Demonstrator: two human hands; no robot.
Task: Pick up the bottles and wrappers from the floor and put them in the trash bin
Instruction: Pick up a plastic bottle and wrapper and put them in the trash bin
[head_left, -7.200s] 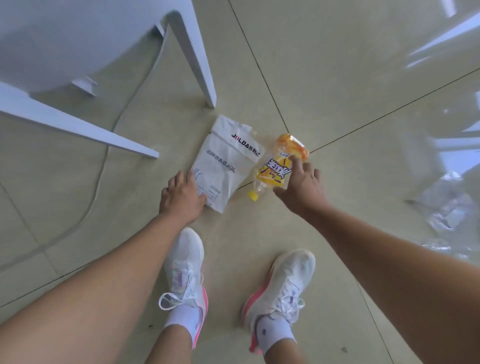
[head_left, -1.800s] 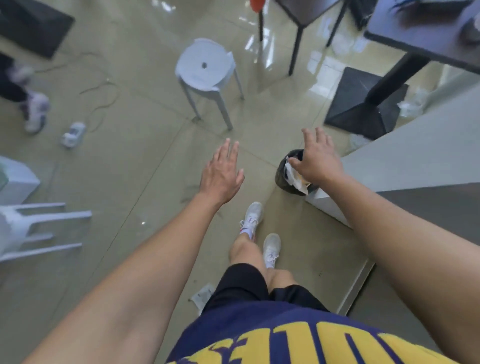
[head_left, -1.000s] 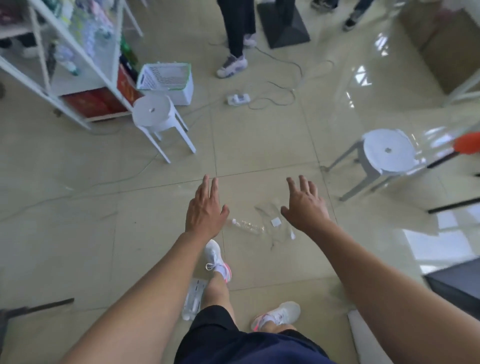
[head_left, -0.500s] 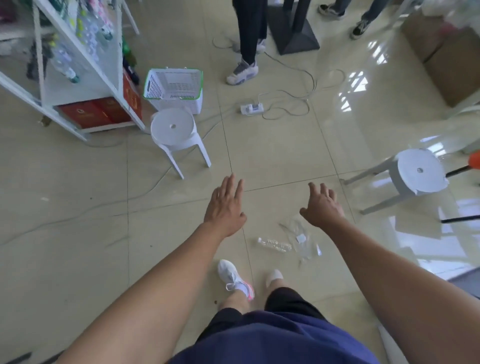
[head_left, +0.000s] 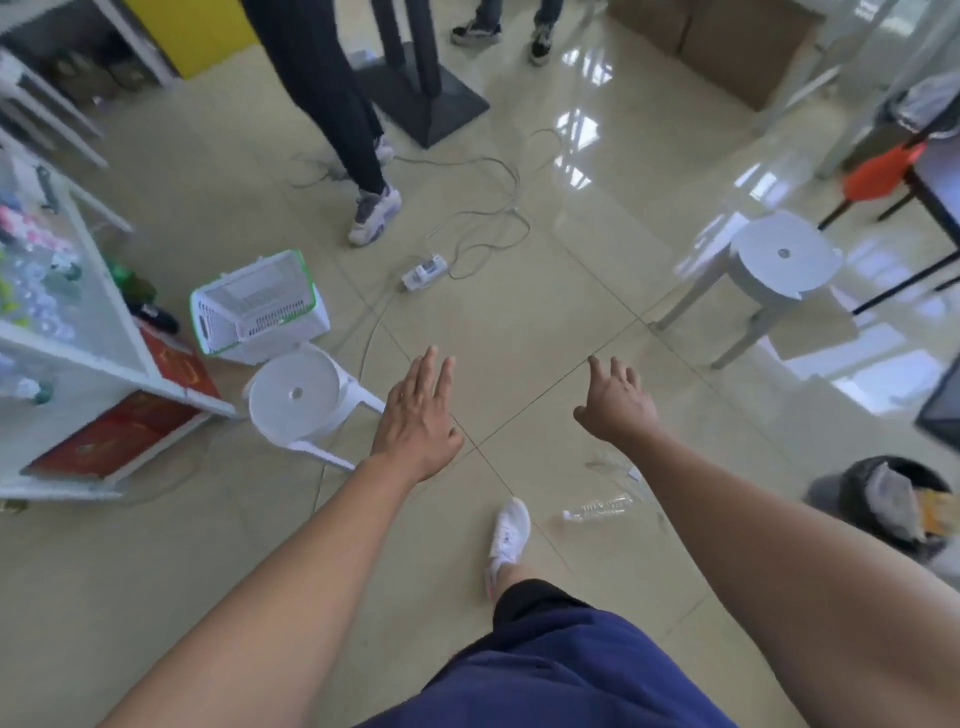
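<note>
A clear plastic bottle (head_left: 600, 507) lies on its side on the floor tiles, just right of my white shoe. A crumpled clear wrapper (head_left: 615, 466) lies beside it, partly hidden under my right forearm. The black trash bin (head_left: 883, 501) stands at the right edge with a wrapper and a yellow bottle inside. My left hand (head_left: 418, 421) is held out flat and holds nothing. My right hand (head_left: 615, 400) is spread, also holding nothing, above the wrapper and bottle.
A white stool (head_left: 298, 402) stands left of my left hand and another white stool (head_left: 779, 265) at the right. A white basket (head_left: 257, 309), a shelf rack (head_left: 67, 343), a power strip with cables (head_left: 426, 270) and a person's legs (head_left: 343, 119) are ahead.
The view has swung right, so the bin has come into sight at the right edge. The bottle and wrapper now lie lower, beside my right forearm. Both hands stay spread.
</note>
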